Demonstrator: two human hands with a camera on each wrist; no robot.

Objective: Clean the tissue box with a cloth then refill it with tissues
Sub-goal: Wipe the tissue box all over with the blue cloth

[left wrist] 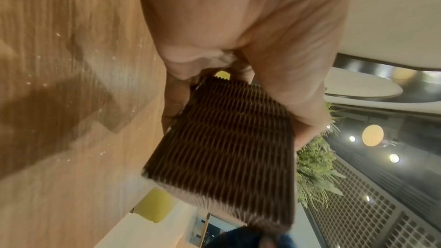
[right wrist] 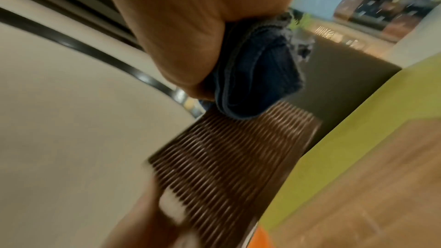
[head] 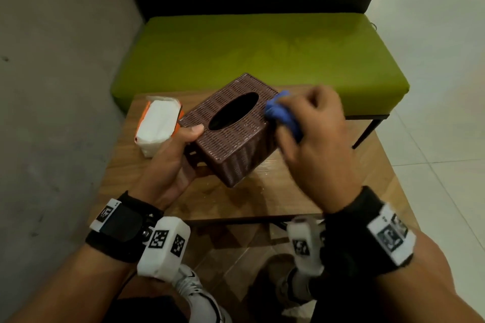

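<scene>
A brown woven tissue box [head: 236, 136] with an empty oval slot is held tilted above the wooden table [head: 275, 191]. My left hand [head: 173, 155] grips its left end, thumb on the top, fingers underneath. My right hand [head: 312, 134] clutches a bunched blue cloth [head: 282, 113] and presses it against the box's right side. In the left wrist view the box [left wrist: 222, 139] fills the middle under my palm. In the right wrist view the cloth [right wrist: 257, 78] sits on the box's ribbed edge [right wrist: 226, 157]. A white tissue pack [head: 157, 123] with orange trim lies left of the box.
A green cushioned bench [head: 262, 55] with a dark back stands beyond the table. A grey wall [head: 52, 86] runs along the left, pale floor tiles [head: 446, 113] lie to the right. My shoes [head: 199, 294] show below the table's near edge.
</scene>
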